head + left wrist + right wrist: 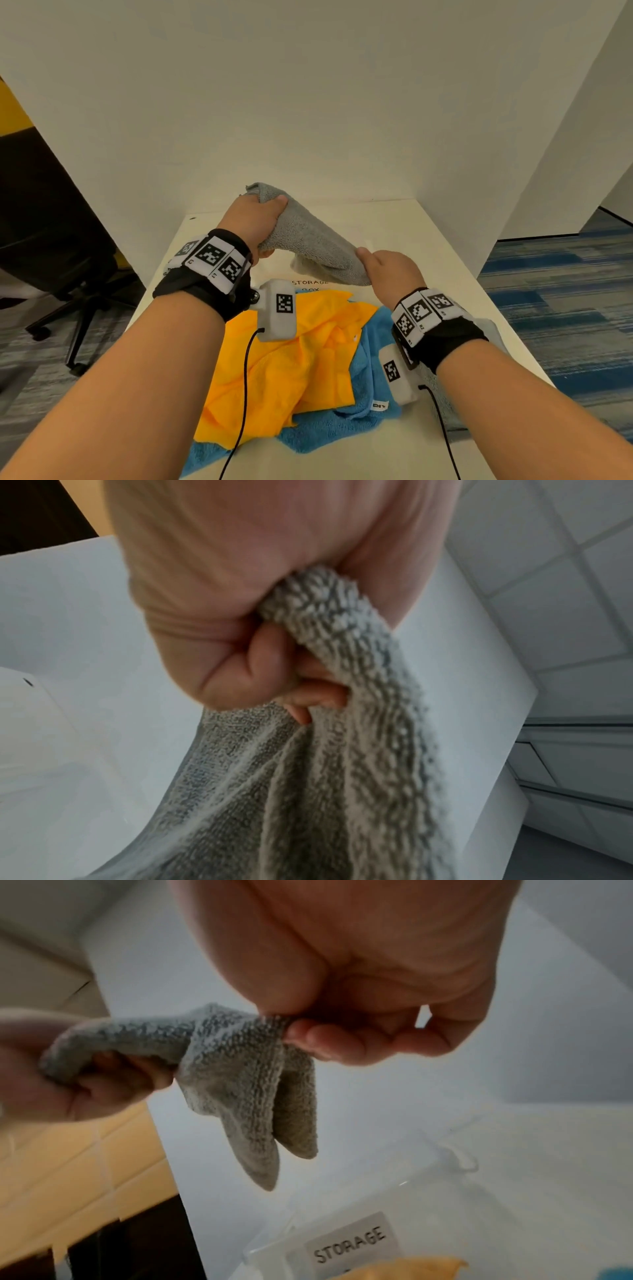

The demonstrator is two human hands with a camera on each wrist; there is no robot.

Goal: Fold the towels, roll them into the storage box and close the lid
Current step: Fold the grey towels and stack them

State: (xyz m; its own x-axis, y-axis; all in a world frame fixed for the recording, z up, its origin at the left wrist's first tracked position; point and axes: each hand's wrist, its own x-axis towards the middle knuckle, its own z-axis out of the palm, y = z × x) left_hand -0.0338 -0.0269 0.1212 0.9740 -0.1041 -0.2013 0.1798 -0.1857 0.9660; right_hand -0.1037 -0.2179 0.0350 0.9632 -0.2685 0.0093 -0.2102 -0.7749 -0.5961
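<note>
The left hand (pixel 251 219) fists around one end of the grey towel (pixel 311 240); the right hand (pixel 390 270) pinches the other. The towel hangs between them at frame centre, above the storage box (pixel 349 1242).

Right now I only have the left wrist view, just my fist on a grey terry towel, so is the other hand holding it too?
Observer: Yes. The right hand pinches the grey terry towel at its other end, and the left hand grips the far end.
Operator: What lies under it?
Observer: A crumpled orange cloth lies on a blue fluffy towel, unfolded on the white table.
Operator: Any box?
Observer: A clear box labelled STORAGE sits beneath the hanging towel.
</note>
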